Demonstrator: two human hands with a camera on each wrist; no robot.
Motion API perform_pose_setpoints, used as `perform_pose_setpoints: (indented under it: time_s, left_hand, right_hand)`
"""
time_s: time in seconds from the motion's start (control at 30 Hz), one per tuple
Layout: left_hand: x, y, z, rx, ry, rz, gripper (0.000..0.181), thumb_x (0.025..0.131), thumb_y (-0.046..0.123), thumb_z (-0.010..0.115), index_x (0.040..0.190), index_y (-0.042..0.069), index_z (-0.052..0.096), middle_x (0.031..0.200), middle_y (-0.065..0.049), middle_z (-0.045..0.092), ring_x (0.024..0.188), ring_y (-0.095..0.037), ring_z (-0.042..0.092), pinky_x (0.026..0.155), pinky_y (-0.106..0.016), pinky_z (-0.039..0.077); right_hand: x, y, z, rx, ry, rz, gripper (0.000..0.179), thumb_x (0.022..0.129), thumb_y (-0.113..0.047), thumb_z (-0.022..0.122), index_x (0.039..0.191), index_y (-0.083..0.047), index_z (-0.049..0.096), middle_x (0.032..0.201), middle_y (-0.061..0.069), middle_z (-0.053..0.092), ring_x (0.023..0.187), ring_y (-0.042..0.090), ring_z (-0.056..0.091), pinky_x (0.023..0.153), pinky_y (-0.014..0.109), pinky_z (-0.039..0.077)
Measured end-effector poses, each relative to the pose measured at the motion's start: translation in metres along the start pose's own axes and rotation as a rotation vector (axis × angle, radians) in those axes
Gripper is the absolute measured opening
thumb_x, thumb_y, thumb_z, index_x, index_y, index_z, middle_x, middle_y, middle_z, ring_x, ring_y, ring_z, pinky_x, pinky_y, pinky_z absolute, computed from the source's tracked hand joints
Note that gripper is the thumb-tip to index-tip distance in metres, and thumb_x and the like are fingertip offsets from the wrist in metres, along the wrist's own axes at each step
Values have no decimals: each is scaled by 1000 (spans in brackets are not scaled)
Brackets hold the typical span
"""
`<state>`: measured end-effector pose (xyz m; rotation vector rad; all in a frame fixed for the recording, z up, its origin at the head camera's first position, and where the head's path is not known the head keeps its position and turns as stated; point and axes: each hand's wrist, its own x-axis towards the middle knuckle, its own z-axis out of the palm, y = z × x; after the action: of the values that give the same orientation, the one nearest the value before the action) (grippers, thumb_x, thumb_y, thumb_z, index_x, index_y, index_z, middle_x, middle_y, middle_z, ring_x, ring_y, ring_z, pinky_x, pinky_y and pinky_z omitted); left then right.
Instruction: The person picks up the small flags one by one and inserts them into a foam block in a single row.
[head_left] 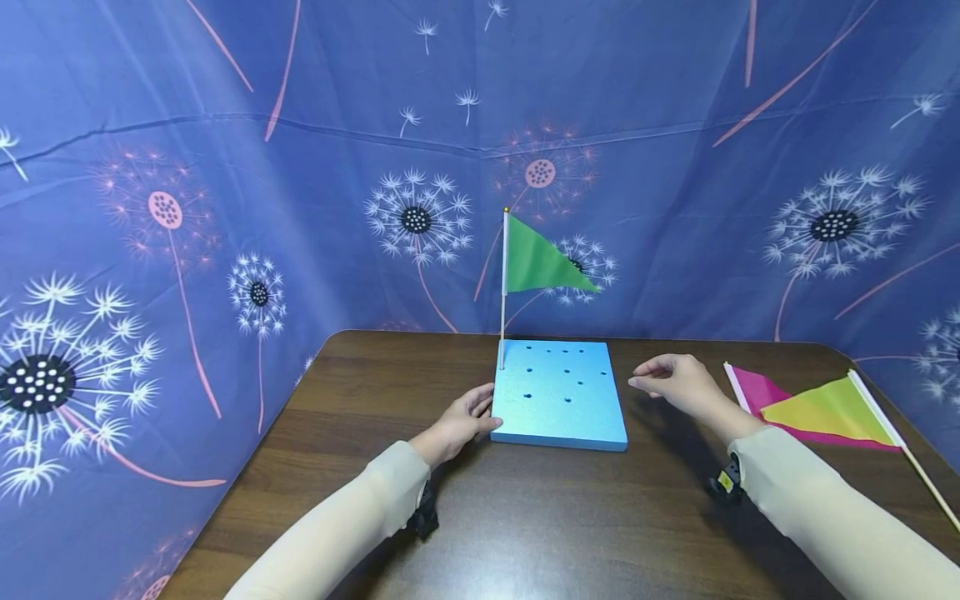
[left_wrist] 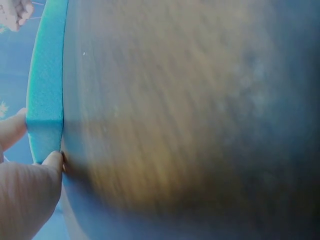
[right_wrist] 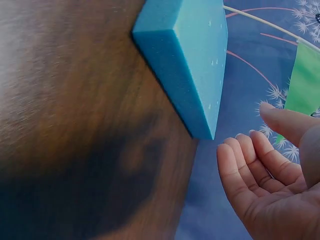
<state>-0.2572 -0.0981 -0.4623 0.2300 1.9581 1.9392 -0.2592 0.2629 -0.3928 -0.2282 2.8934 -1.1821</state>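
Note:
A blue foam board [head_left: 551, 425] with several small holes lies flat on the table. Its left front corner is held between the thumb and fingers of my left hand [head_left: 459, 425]; the left wrist view shows the thumb and a finger at either side of that corner of the board [left_wrist: 46, 90]. A green pennant flag [head_left: 536, 260] stands upright, its pole set in the board's left side. Apart from the board, to its right, my right hand [head_left: 678, 383] hovers with nothing in it, its fingers [right_wrist: 250, 160] loosely bent and the thumb apart from them.
On the right of the table [head_left: 360, 367] lie a yellow pennant flag [head_left: 836, 408] and a magenta one [head_left: 753, 387], partly overlapping, near my right forearm. A blue dandelion-print cloth [head_left: 337, 208] hangs behind the table and along its left side.

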Motion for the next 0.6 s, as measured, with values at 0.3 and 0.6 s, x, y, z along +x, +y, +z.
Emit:
perform_pose_setpoints:
  time_s: [0.3,0.6]
  left_hand:
    - [0,-1,-1,-7,7,10,68,90,-9,59,150,-2,27,158,-21,24,147,-31,22,121,-41,24]
    - [2,-3,-1,6,11,10,68,89,-9,59,149,-3,28,158,-21,25,147,-31,23,121,-41,26]
  right_hand:
    - [-21,11,-8,3,6,-12,41,86,-30,74,108,3,67,89,9,71,77,23,68,64,25,57]
    - [-39,27,-15,-7,39,-1,41,84,-28,76,107,5,67,86,8,71,70,16,65,61,23,56]
